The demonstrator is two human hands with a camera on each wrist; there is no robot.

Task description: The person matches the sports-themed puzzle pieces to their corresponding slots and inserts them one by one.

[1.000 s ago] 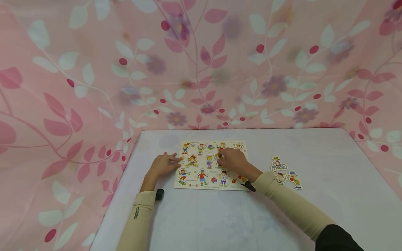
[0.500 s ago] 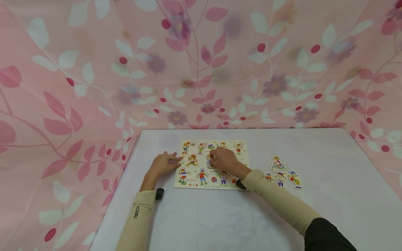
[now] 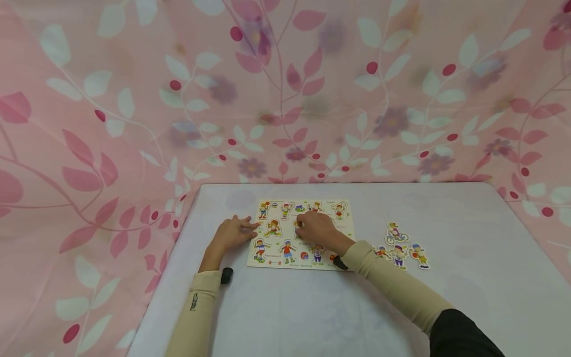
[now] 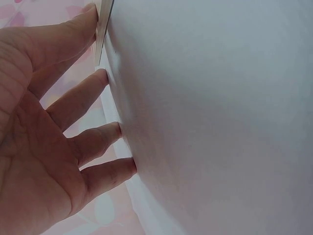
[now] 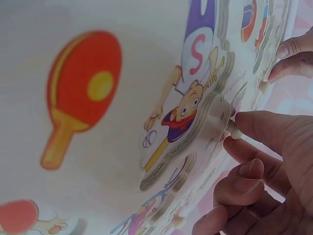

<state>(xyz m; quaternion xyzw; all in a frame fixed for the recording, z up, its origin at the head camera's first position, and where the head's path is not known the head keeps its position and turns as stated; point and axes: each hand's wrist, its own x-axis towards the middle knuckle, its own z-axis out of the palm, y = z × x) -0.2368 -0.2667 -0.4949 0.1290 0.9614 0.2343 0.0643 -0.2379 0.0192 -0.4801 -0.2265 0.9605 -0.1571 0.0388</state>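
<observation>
A cream puzzle board [image 3: 254, 264] with rows of printed sports figures lies flat on the white table. My left hand [image 3: 234, 233] is at its left edge, fingers spread. In the left wrist view, the thumb and index finger touch the board's edge [image 4: 102, 32], and the other fingertips rest on the table. My right hand [image 3: 318, 228] is over the middle row. Its thumb and index finger pinch a puzzle piece [image 3: 296, 229] there, mostly hidden by the hand. In the right wrist view, a baseball figure [image 5: 190, 105] is beside the right hand's fingers.
Right of the board lie several loose pieces: a cyclist [image 3: 395, 234], a purple-capped figure [image 3: 399, 256], a figure with a blue cap [image 3: 419, 255] and a partly covered one [image 3: 382, 252] near the right sleeve. A pink floral cloth [image 3: 276, 99] hangs behind the table.
My right hand has moved left across the board's middle row, then stayed nearly still. More of the loose pieces show now beside the right sleeve. The left hand has not moved.
</observation>
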